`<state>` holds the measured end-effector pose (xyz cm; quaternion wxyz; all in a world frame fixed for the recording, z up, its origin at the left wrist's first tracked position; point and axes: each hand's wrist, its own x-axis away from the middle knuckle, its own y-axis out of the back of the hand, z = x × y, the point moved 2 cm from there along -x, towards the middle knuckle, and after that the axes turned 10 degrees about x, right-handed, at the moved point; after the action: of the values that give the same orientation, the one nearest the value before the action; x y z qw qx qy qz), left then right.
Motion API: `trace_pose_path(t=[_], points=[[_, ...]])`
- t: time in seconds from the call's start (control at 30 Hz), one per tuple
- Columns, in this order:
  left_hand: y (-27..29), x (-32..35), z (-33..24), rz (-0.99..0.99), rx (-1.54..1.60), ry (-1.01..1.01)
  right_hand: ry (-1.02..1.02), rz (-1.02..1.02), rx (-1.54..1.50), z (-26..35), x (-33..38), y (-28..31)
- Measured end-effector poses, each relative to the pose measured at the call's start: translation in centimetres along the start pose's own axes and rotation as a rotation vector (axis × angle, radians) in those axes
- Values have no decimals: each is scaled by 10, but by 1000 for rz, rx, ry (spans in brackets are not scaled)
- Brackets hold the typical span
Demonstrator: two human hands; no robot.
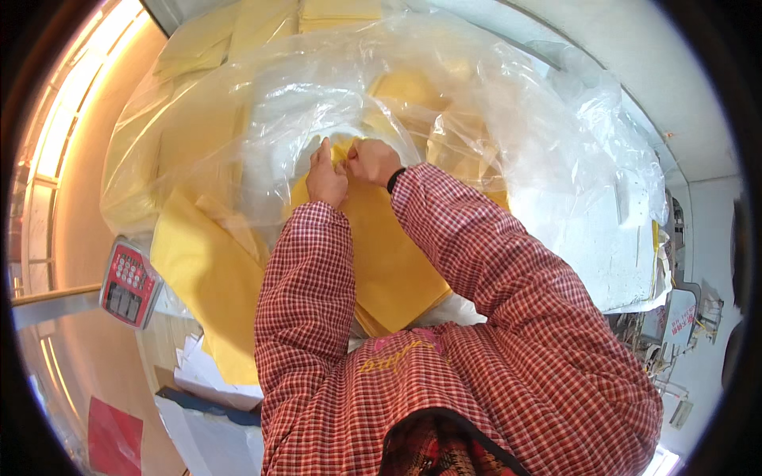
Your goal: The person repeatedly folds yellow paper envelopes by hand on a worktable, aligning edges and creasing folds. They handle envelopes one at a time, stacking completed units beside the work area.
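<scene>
Both hands meet at the far edge of a pile of yellow sheets, which lies in front of me between my forearms. My right hand is closed, its fingertips pinching the crumpled top edge of the sheets. Beside it, my left hand grips the same edge with thumb and fingers, one finger pointing up. What lies between the fingertips is partly hidden. Clear plastic film spreads in loose folds beyond and around both hands. More yellow sheets lie to the left of my left forearm, one corner folded over.
Stacks of yellow sheets stand at the far left, partly under the film. A red and grey keypad device sits at the left edge. White sheets and a red square are lower left. A white surface extends right.
</scene>
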<state>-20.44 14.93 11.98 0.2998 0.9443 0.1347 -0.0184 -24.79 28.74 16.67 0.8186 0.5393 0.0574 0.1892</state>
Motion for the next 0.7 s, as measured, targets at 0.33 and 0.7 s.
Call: trace_pose_path(t=[0.33, 0.7], points=[[11, -2, -25, -39, 688, 533, 12, 88, -307, -12, 26, -5], [34, 62, -8, -102, 952, 228, 259, 225, -240, 8, 56, 7]])
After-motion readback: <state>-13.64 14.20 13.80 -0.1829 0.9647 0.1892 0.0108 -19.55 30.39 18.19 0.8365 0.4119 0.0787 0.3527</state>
